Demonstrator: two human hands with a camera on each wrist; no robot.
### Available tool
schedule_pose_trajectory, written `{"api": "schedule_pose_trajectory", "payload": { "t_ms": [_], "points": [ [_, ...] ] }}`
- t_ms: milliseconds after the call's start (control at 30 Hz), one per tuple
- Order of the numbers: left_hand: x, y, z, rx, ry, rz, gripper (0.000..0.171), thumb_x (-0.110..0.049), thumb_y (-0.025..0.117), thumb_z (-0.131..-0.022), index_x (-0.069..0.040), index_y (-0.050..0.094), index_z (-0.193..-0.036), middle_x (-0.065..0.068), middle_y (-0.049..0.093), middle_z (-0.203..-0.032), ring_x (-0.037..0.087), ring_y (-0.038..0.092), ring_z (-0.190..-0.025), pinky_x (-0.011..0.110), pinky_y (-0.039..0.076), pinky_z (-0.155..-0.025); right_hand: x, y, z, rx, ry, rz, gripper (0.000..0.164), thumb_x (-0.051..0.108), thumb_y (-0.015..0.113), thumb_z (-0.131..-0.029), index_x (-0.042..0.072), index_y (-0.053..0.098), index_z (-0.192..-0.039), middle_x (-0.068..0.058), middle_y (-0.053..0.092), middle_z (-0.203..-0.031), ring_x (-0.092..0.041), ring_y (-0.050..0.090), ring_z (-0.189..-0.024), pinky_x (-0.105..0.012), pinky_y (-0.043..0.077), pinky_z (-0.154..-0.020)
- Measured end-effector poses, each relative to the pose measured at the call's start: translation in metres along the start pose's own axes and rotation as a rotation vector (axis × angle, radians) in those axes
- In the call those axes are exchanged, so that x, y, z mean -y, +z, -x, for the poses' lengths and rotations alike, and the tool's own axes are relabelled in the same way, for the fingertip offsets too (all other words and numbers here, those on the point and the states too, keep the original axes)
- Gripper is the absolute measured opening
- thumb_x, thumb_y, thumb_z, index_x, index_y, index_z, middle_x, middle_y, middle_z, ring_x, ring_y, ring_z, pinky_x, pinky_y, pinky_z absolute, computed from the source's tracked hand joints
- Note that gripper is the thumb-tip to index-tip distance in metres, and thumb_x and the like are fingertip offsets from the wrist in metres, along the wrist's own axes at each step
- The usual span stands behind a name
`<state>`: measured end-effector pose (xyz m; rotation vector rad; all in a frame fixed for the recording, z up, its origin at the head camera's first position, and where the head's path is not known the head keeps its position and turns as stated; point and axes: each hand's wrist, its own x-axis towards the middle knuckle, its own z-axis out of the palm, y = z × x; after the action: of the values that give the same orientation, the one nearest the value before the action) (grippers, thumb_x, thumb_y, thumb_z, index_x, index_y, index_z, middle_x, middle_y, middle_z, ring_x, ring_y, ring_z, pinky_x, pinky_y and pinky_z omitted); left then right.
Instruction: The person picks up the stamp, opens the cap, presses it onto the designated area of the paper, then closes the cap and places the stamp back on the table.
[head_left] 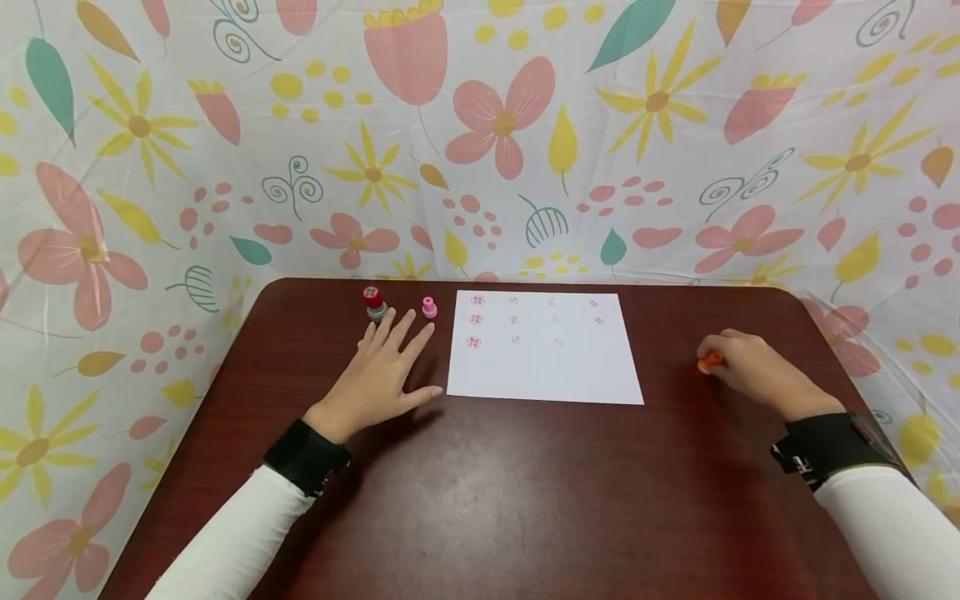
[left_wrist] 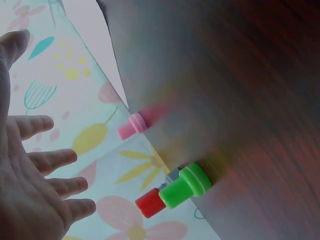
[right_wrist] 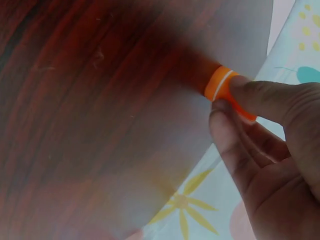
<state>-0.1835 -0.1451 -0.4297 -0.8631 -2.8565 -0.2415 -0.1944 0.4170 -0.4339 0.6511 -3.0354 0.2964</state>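
Observation:
My right hand (head_left: 753, 371) pinches an orange stamp (right_wrist: 219, 86) between thumb and fingers, at the table's right side. In the head view, my left hand (head_left: 375, 375) has its fingers spread at the left of the paper, near several small stamps. A pink stamp (head_left: 429, 308) stands beyond its fingertips. Left of that is a red-topped stamp (head_left: 372, 298) with a grey base. A green stamp (left_wrist: 182, 187) shows in the left wrist view, mostly hidden behind the left hand from the head. White paper (head_left: 547, 375) lies between the hands, bearing rows of small red stamped marks.
The dark wooden table (head_left: 510, 517) has rounded far corners. A floral-patterned cloth (head_left: 502, 208) hangs right behind its far edge and also surrounds its sides.

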Motion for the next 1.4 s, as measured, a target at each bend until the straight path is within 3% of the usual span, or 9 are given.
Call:
{"api": "schedule_pose_trajectory", "payload": {
  "t_ms": [200, 367, 533, 700, 833, 1000, 1100, 1400],
  "points": [
    [-0.006, 0.004, -0.001, -0.001, -0.012, 0.02, 0.091, -0.064, 0.066, -0.093, -0.012, 0.036, -0.161, 0.023, 0.033, -0.164, 0.052, 0.026, -0.152, 0.07, 0.032, -0.117, 0.001, 0.001, 0.003, -0.071, -0.01, 0.012, 0.021, -0.005, 0.083, -0.08, 0.001, 0.071, -0.096, -0.015, 0.067, -0.091, -0.031, 0.065, -0.082, -0.054, 0.057, -0.073],
    [-0.011, 0.002, -0.005, -0.07, 0.005, 0.036, 0.086, -0.059, 0.067, -0.094, -0.009, 0.041, -0.158, 0.023, 0.039, -0.16, 0.05, 0.031, -0.15, 0.064, 0.031, -0.121, 0.01, -0.005, 0.001, -0.158, -0.049, 0.004, 0.026, -0.005, 0.085, -0.077, 0.001, 0.071, -0.097, -0.014, 0.067, -0.091, -0.028, 0.066, -0.08, -0.05, 0.058, -0.069],
    [-0.019, -0.003, -0.011, -0.149, 0.039, 0.084, 0.08, -0.053, 0.069, -0.095, -0.004, 0.047, -0.154, 0.022, 0.045, -0.157, 0.045, 0.036, -0.149, 0.055, 0.029, -0.125, 0.032, -0.012, -0.007, -0.247, -0.093, -0.022, 0.029, -0.005, 0.087, -0.075, 0.003, 0.072, -0.098, -0.011, 0.066, -0.091, -0.024, 0.065, -0.078, -0.046, 0.058, -0.066],
    [-0.031, -0.009, -0.019, -0.2, 0.043, 0.175, 0.073, -0.044, 0.072, -0.096, -0.004, 0.048, -0.152, 0.02, 0.046, -0.156, 0.04, 0.037, -0.15, 0.05, 0.036, -0.122, 0.061, -0.016, -0.016, -0.318, -0.081, -0.061, 0.028, -0.002, 0.088, -0.077, 0.005, 0.073, -0.1, -0.008, 0.067, -0.094, -0.019, 0.064, -0.08, -0.039, 0.057, -0.066],
    [-0.044, -0.014, -0.026, -0.238, 0.042, 0.247, 0.068, -0.037, 0.073, -0.096, -0.005, 0.05, -0.151, 0.019, 0.048, -0.154, 0.039, 0.038, -0.149, 0.05, 0.043, -0.117, 0.083, -0.02, -0.021, -0.354, -0.048, -0.126, 0.025, -0.001, 0.086, -0.08, 0.007, 0.074, -0.102, -0.005, 0.069, -0.098, -0.017, 0.063, -0.084, -0.018, 0.053, -0.072],
    [-0.06, -0.019, -0.037, -0.315, 0.049, 0.304, 0.061, -0.031, 0.074, -0.097, -0.004, 0.054, -0.148, 0.018, 0.054, -0.148, 0.034, 0.047, -0.141, 0.051, 0.036, -0.122, 0.113, -0.026, -0.028, -0.393, -0.036, -0.207, 0.025, -0.002, 0.084, -0.083, 0.008, 0.075, -0.104, -0.002, 0.069, -0.1, -0.015, 0.064, -0.085, 0.001, 0.039, -0.075],
    [-0.069, -0.023, -0.043, -0.378, 0.054, 0.359, 0.055, -0.026, 0.072, -0.098, -0.003, 0.056, -0.145, 0.017, 0.057, -0.144, 0.03, 0.051, -0.137, 0.053, 0.032, -0.124, 0.131, -0.03, -0.033, -0.422, -0.054, -0.239, 0.026, -0.003, 0.083, -0.083, 0.008, 0.074, -0.105, -0.002, 0.069, -0.102, -0.013, 0.065, -0.085, 0.003, 0.039, -0.076],
    [-0.097, -0.03, -0.061, -0.576, 0.076, 0.527, 0.041, -0.014, 0.072, -0.097, 0.002, 0.064, -0.135, 0.015, 0.067, -0.13, 0.026, 0.063, -0.122, 0.039, 0.054, -0.105, 0.175, -0.035, -0.045, -0.504, -0.099, -0.365, 0.029, -0.002, 0.085, -0.082, 0.01, 0.076, -0.107, 0.0, 0.073, -0.104, -0.012, 0.064, -0.085, -0.004, 0.048, -0.077]
  ]
}}
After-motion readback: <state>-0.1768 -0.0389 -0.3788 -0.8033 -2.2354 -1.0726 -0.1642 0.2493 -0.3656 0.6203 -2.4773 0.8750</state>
